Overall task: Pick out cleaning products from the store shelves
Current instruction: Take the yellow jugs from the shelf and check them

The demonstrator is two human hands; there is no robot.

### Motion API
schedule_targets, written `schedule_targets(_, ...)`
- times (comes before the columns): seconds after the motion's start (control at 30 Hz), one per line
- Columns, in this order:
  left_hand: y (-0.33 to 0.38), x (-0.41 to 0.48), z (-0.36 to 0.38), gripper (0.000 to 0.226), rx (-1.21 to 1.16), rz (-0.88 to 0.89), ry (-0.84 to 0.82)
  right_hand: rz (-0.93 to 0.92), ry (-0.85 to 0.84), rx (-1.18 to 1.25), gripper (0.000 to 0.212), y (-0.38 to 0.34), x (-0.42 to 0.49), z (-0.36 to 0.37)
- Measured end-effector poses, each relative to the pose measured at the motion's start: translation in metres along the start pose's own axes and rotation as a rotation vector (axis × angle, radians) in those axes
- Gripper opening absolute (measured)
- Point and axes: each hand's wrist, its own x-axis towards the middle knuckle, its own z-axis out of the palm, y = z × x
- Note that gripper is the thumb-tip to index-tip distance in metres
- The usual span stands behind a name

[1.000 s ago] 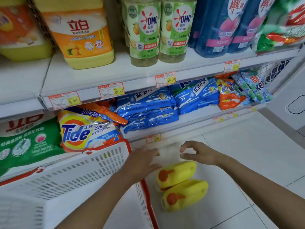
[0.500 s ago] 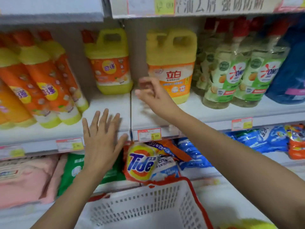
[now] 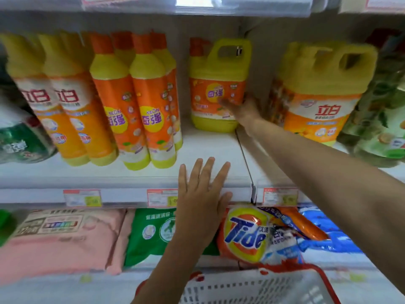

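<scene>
From the head view, the right hand (image 3: 242,109) reaches to the yellow plastic handled jug with an orange label (image 3: 217,71), which stands upright on the white shelf (image 3: 208,148). Its fingers (image 3: 225,103) lie fairly straight against the label, touching it. The left hand (image 3: 200,207) hovers flat before the shelf edge, fingers spread and holding nothing. Tall orange-and-yellow bottles (image 3: 151,106) stand left of the jug. An orange Tide bag (image 3: 245,233) lies on the shelf below, above a white plastic basket with a red rim (image 3: 252,288).
</scene>
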Motion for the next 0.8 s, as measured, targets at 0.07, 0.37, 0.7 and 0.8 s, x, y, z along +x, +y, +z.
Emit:
schedule_targets(0.07,-0.001,-0.001,-0.001,0.056,0.000,0.005,-0.008,-0.007,0.006,0.003,0.073,0.001,-0.006,-0.001)
schedule_targets(0.37,0.004,-0.007,-0.017,0.064,-0.034,-0.027,-0.046,-0.197,0.032,-0.297,0.042,-0.011,-0.073,-0.037)
schedule_targets(0.7,0.026,-0.032,-0.082,0.068,-0.920,-0.401,0.253,-0.049,-0.194,0.042,0.023,-0.054,-0.163,-0.105)
schedule_targets(0.8,0.044,-0.035,-0.108,0.077,-1.370,-0.531,0.038,0.002,-0.303,0.169,0.022,-0.058,-0.206,-0.133)
